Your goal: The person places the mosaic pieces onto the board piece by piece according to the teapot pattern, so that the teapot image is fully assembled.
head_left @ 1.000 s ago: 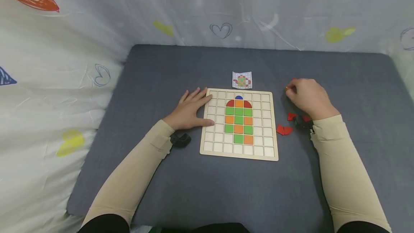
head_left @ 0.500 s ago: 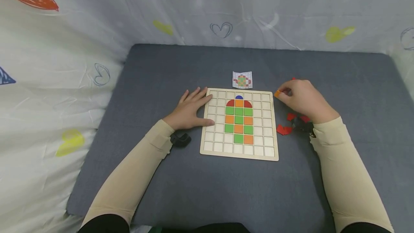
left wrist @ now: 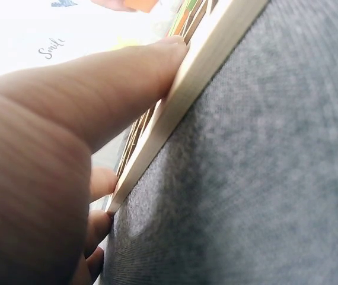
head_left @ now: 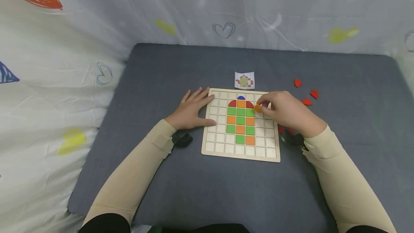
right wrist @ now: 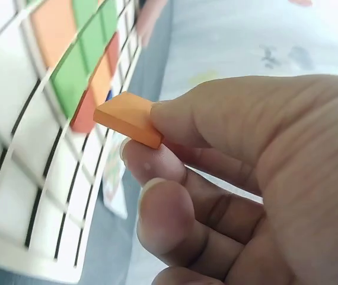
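Orange tile: pinched between thumb and fingertip of the right hand, over the upper right part of the wooden grid board, tilted; contact with the board cannot be told. Handling (judged): light, stiff, smooth enough to slip, hardly fragile; best taken by opposite edges. Appearance: flat, evenly coloured, straight-sided, visibly thick. Left hand: fingers spread apart, resting on the board's left edge, gripping nothing.
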A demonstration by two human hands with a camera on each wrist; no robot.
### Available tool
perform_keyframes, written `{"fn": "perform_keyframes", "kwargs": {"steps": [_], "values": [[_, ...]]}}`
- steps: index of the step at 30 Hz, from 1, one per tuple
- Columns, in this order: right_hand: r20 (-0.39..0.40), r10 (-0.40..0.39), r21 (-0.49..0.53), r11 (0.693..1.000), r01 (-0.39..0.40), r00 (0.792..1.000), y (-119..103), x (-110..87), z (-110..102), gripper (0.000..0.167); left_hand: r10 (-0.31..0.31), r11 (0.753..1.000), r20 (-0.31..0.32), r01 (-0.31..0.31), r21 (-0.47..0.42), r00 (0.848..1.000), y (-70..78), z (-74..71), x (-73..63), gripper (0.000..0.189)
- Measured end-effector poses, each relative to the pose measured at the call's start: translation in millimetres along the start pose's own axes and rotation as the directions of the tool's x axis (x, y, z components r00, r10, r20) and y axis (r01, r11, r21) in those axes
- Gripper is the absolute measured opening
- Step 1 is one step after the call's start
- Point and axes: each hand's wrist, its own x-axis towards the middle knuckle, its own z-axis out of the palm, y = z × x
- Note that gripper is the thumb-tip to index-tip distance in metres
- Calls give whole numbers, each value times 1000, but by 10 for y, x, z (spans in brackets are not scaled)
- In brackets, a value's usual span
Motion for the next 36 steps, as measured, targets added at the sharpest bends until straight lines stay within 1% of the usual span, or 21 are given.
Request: {"fn": "perform_keyframes", "kwargs": {"steps": [3, 7, 13, 18, 26, 31, 36], "values": [[-2, -48, 5, 999, 48, 999, -93, -24, 23, 20, 1, 1000, -2, -1, 7, 1000, -3, -2, 8, 104], [-11, -124, 4, 992, 124, 992, -178, -43, 81, 17, -1, 1000, -3, 1, 15, 1000, 5, -10, 21, 104], [24, -170, 36, 985, 169, 985, -262, -23, 216, 12, 1, 1000, 0, -1, 7, 1000, 2, -10, 27, 103], [41, -228, 20, 974, 228, 973, -350, 12, 321, 11, -3, 1000, 4, 3, 6, 1000, 1, -20, 13, 103], [111, -259, 38, 966, 256, 959, -496, 12, 443, 9, -6, 1000, 3, 6, 13, 1000, 1, -12, 6, 103], [127, -292, 47, 956, 288, 948, -538, 12, 519, 9, -1, 1000, 1, 1, 17, 1000, -2, 0, 7, 103], [136, -296, 51, 955, 292, 946, -569, 13, 572, 8, 1, 1000, -5, -1, 17, 1000, -7, 8, 7, 103]]}}
